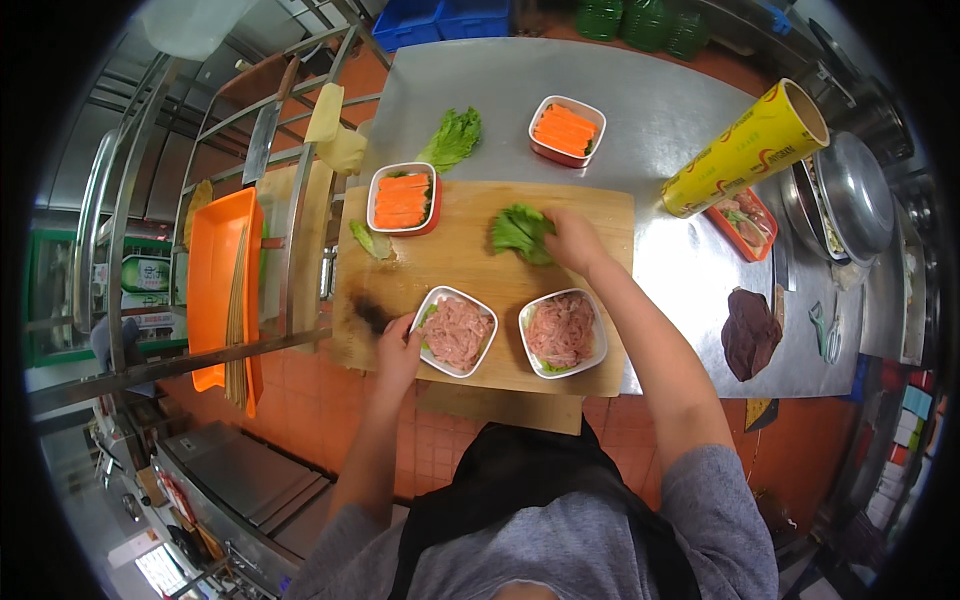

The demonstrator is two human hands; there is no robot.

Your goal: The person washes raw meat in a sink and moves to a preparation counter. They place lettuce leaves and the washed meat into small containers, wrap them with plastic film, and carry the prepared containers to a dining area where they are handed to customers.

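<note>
My right hand (pixel 574 241) holds a green lettuce leaf (pixel 523 233) over the wooden cutting board (pixel 450 270). My left hand (pixel 397 349) is at the left rim of a square white container of sliced raw meat (pixel 456 334); whether its fingers grip the rim is unclear. A second container of sliced meat (pixel 562 330) sits to the right, with some lettuce under the meat. A container of orange sticks (pixel 403 199) stands at the board's upper left, beside a small lettuce piece (pixel 370 238). Another container of orange sticks (pixel 568 131) is on the steel table (pixel 637 82).
A lettuce leaf (pixel 452 140) lies behind the board. At right are a yellow roll of film (pixel 742 154), a red tray of food (pixel 746 223), a dark cloth (pixel 750 334), a green-handled peeler (pixel 817 328) and metal bowls (pixel 855 199). A rack with a cleaver (pixel 261 142) and orange bin (pixel 214 292) stands left.
</note>
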